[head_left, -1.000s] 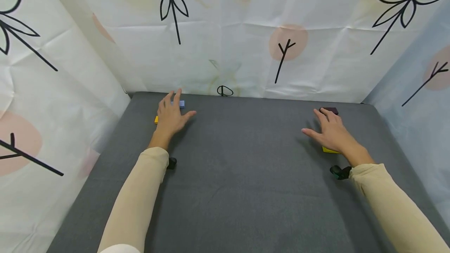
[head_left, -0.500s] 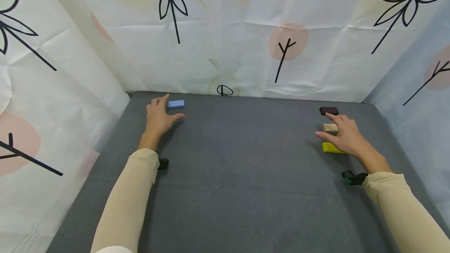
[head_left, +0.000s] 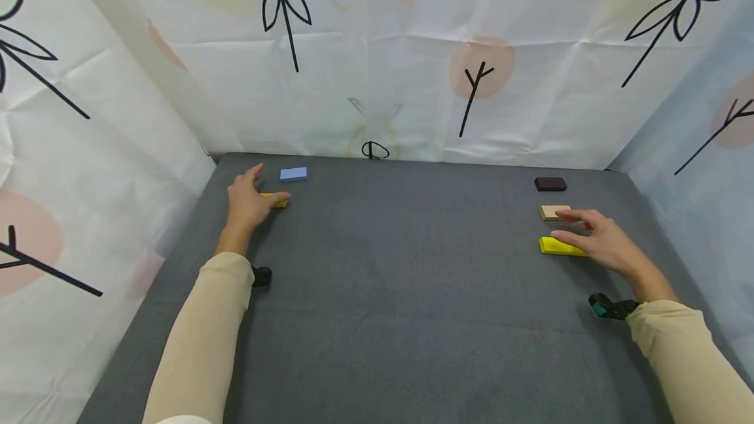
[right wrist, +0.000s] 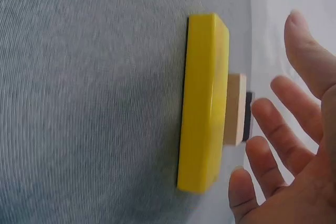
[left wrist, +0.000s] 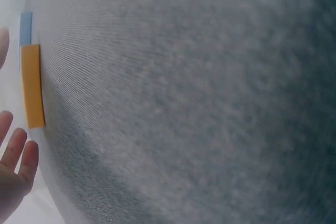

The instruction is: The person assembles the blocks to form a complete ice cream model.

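Observation:
My left hand [head_left: 244, 208] hovers over an orange-yellow block [head_left: 278, 203], its fingers relaxed and apart; part of the block is hidden behind the hand. Just behind lies a light blue block [head_left: 293, 175]. In the left wrist view, a gap shows between the fingertips [left wrist: 27, 163] and the orange-yellow block [left wrist: 32, 86]. On the other side, my right hand [head_left: 612, 247] is above a bright yellow block [head_left: 556, 247] and covers its right end. A pale wooden block [head_left: 548, 213] and a dark brown block [head_left: 550, 184] lie beyond it. The right wrist view shows loose, spread fingers holding nothing.
A grey cloth [head_left: 400, 293] covers the table. Pale patterned fabric [head_left: 406, 97] hangs along the back edge and both sides. Each wrist wears a dark camera, such as the right wrist camera [head_left: 612, 307].
My left hand has drawn left and nearer, uncovering the blue block and the orange-yellow one's right end. The right hand has moved right and nearer, exposing the dark, wooden and yellow blocks.

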Demonstrator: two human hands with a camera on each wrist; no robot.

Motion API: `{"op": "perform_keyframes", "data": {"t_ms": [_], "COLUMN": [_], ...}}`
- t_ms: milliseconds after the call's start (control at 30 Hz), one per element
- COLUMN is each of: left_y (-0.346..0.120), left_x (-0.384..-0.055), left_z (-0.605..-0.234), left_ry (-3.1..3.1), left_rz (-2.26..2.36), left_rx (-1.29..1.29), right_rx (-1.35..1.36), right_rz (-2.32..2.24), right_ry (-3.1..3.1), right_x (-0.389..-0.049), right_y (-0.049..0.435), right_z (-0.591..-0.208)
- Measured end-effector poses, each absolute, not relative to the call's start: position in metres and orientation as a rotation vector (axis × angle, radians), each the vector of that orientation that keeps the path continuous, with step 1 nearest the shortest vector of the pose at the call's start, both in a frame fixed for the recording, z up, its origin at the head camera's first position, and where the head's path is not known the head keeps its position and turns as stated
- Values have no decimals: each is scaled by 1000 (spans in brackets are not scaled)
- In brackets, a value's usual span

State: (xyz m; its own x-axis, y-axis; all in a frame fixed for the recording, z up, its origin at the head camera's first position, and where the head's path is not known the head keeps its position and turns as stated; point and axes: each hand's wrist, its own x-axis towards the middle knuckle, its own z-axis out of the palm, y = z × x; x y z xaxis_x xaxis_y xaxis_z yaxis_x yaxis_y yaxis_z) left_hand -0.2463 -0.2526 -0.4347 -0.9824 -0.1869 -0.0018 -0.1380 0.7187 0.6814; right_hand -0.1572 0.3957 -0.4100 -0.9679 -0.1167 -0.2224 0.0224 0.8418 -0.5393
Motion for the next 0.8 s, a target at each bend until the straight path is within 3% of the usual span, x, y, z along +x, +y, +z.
{"op": "perform_keyframes", "data": {"t_ms": [800], "left_y": [-265], "left_x": [-242], "left_z": [-442], "left_ry": [-2895], "left_rz": [-1179], "left_rx": [334], "right_rx": [-44], "right_rz": [-797], "right_ry": [2802], "right_x": [-138], "right_y": [423], "right_z": [-425]}}
